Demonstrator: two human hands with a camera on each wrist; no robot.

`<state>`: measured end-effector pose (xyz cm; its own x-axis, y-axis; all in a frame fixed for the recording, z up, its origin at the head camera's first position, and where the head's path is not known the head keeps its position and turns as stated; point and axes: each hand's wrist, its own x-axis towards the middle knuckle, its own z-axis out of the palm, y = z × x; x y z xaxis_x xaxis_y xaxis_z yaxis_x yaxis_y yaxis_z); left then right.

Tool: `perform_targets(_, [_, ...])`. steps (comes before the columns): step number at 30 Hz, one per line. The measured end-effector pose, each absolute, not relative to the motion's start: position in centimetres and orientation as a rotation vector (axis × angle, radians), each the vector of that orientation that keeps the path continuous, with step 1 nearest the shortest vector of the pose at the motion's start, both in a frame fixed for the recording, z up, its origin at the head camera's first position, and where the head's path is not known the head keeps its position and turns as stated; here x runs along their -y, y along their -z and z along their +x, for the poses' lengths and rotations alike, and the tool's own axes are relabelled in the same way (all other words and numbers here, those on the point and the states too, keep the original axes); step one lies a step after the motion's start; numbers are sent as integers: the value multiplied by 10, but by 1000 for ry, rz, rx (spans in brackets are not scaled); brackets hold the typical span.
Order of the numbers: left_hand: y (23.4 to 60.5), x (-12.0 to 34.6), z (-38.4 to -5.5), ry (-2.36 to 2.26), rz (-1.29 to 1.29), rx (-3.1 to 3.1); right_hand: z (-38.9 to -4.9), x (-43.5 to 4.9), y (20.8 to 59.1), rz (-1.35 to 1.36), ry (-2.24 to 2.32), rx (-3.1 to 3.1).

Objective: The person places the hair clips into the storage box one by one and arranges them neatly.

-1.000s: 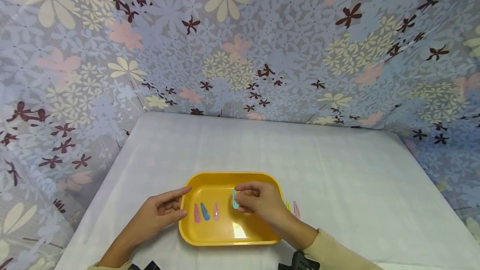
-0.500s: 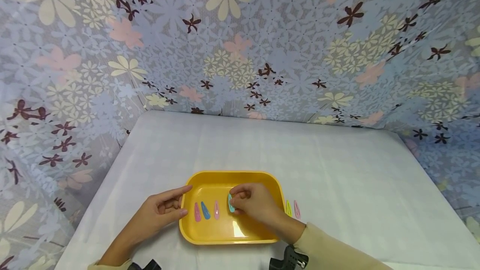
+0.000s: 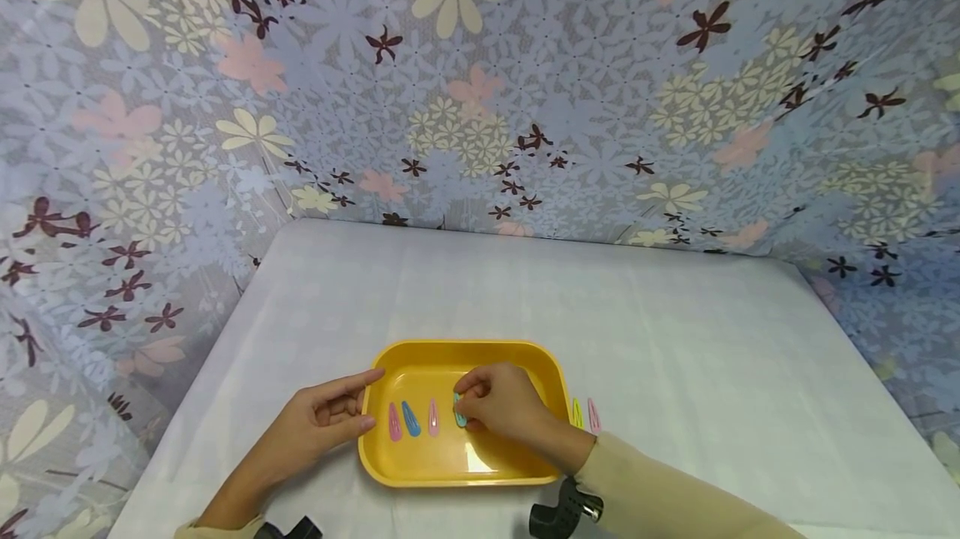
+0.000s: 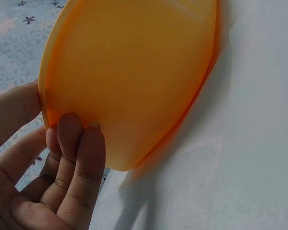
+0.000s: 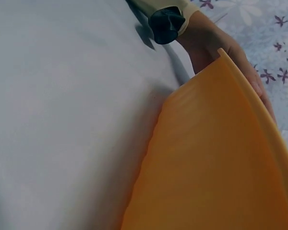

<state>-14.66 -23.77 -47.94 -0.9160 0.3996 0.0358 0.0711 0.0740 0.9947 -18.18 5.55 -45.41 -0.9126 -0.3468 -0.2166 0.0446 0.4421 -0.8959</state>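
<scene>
A yellow tray (image 3: 465, 485) stands on the white-covered table. My left hand (image 3: 326, 421) holds its left end, thumb and index finger at the rim; the left wrist view shows curled fingers (image 4: 89, 167) against the tray's outer wall. Over the inside of the tray, my right hand (image 3: 502, 401) pinches a teal snap hair clip (image 3: 459, 412) between thumb and fingers, partly covering it. To its left in the tray lie a pink hair clip (image 3: 394, 422), a blue one (image 3: 410, 420) and a light pink one (image 3: 432, 418), set roughly side by side. The right wrist view hides my right hand.
Just outside the tray's right end, a yellow-green hair clip (image 3: 577, 413) and a pink hair clip (image 3: 594, 416) lie on the white cloth (image 3: 712, 372). A flowered fabric (image 3: 465, 106) hangs behind the table and along both sides.
My right hand has shifted left and slightly down with the teal hair clip, bringing it nearer the light pink one. The left hand stays at the tray's end.
</scene>
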Motion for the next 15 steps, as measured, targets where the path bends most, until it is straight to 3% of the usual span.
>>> perform_targets(15, [479,237,-147,-1958,512,-2068,-179,-53,453,-346,1351,-2452])
